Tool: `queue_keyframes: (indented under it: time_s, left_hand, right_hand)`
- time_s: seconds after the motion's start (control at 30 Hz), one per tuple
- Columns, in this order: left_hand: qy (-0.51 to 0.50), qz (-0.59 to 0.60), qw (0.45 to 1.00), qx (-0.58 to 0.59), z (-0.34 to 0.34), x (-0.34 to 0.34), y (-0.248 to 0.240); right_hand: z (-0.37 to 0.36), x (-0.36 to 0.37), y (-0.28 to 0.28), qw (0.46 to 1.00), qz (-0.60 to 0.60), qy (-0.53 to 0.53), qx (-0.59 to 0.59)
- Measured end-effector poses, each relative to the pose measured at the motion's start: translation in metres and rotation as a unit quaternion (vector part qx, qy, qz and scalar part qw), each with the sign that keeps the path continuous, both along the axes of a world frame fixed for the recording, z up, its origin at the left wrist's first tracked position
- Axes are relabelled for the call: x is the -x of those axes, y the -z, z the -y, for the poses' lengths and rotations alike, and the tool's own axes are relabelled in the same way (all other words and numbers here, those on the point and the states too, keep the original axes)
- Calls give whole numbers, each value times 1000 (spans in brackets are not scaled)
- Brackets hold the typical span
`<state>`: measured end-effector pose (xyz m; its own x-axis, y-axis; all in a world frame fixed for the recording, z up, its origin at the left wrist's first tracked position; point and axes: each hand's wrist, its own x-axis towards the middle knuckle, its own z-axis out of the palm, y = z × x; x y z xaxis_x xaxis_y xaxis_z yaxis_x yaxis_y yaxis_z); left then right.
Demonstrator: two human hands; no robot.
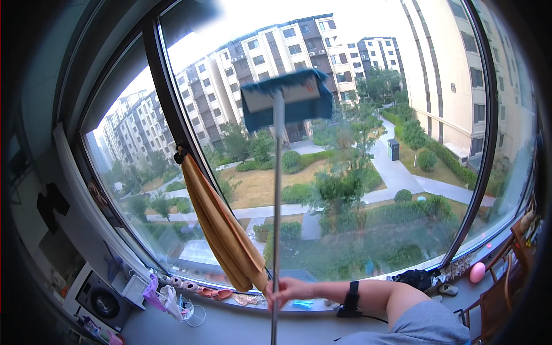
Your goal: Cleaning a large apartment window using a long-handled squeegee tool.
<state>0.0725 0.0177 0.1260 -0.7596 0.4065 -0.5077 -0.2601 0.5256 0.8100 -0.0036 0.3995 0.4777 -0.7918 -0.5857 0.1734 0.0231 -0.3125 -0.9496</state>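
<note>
My right hand (286,292) is closed round the metal pole of a flat mop (278,190), low on its length. The pole stands nearly upright in front of the large window. At its top, the wide mop head carries a blue cloth pad (257,121) around a pale plate. It is raised before the upper glass; whether it touches the pane I cannot tell. A black band circles my right wrist. Just left of the pole, a long tan folded bundle (221,224), like a closed umbrella, hangs along the window frame. My left hand is out of view.
Along the sill (230,292) stand several shoes, with a light blue packet (303,303). Lower left are a washing machine (103,302) and plastic bags (168,303). On the right are a pink balloon (477,272), a dark bag (413,279) and a wooden chair (499,287).
</note>
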Motion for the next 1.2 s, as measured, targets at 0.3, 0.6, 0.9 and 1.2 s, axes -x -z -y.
queue_keyframes:
  time_s: [0.3, 0.6, 0.9, 1.2]
  left_hand:
    - [16, -63, 997, -32, -52, 35, -32]
    - [40, -89, 994, -43, -124, 31, -125]
    - [66, -122, 981, -134, -246, 45, -324]
    - [95, -112, 970, -195, -290, 30, -363]
  right_hand:
    - [-5, -45, 21, 998, 33, -61, -8]
    - [-55, -12, -103, 892, -181, 415, 17]
    - [-147, 9, -354, 718, -355, 598, -25]
    - [-181, -2, -407, 675, -358, 643, -53]
